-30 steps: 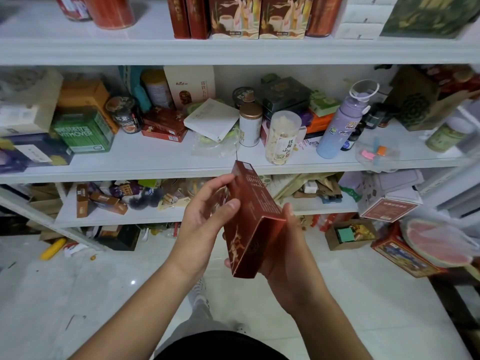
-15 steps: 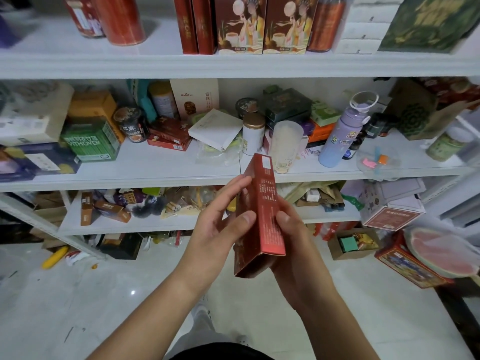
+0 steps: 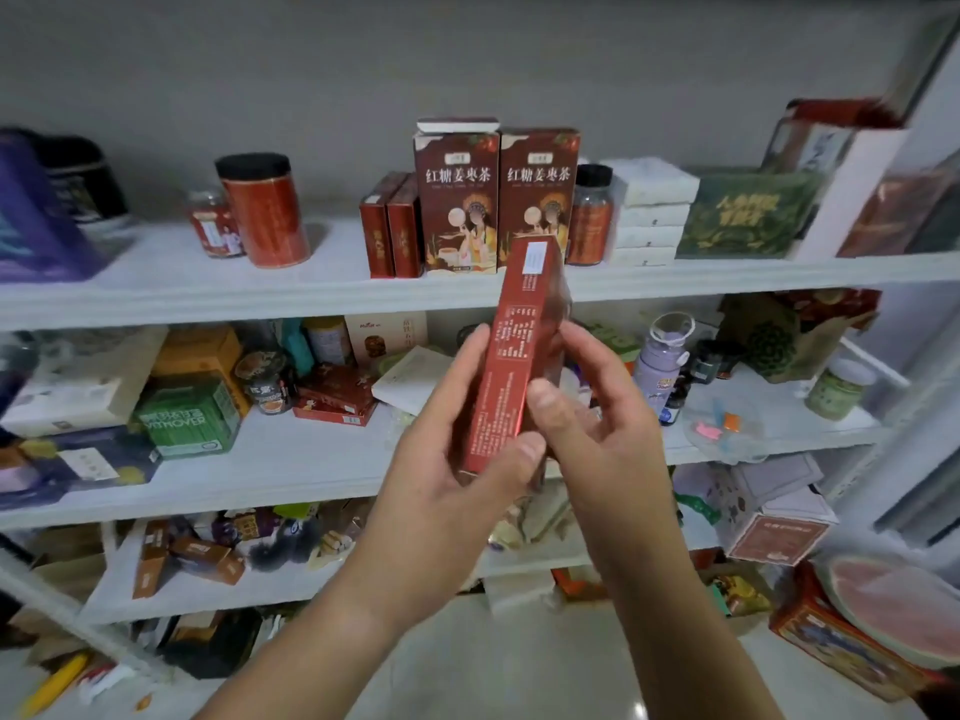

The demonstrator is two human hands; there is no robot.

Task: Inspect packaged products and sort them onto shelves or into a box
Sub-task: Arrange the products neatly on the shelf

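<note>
I hold a tall dark-red product box (image 3: 514, 350) upright in front of the shelves, its narrow printed side facing me. My left hand (image 3: 457, 459) grips its lower part from the left, thumb on the near face. My right hand (image 3: 597, 423) holds it from the right, thumb pressed on the same face. The box's top reaches the edge of the top shelf (image 3: 208, 298). Right behind it stand two matching red tea boxes (image 3: 496, 200) with a painted figure on the front.
The top shelf also carries red jars (image 3: 265, 210), two slim red boxes (image 3: 392, 226), white boxes (image 3: 652, 210) and a green box (image 3: 743, 215). The middle shelf (image 3: 291, 459) is crowded with boxes, tins and a lilac bottle (image 3: 662, 356). More boxes lie on the floor at right.
Both hands have lifted the red box higher, toward the top shelf, and my view has tilted up so the top shelf's goods show in full.
</note>
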